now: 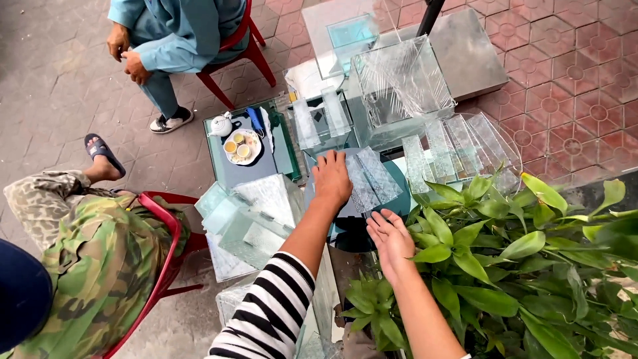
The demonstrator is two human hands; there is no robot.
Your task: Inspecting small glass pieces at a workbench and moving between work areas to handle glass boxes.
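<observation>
My left hand reaches forward from a black-and-white striped sleeve and rests palm down on a glass surface, touching the near ends of two textured glass strips. My right hand lies flat with fingers apart on the glass edge just right of and below it, beside the green leafy plant. Neither hand holds anything. More textured glass strips lie fanned out to the right.
Several clear glass tanks and boxes stand around. A tea tray with teapot and cups sits on a glass table. One person in blue sits on a red chair; another in camouflage sits at left.
</observation>
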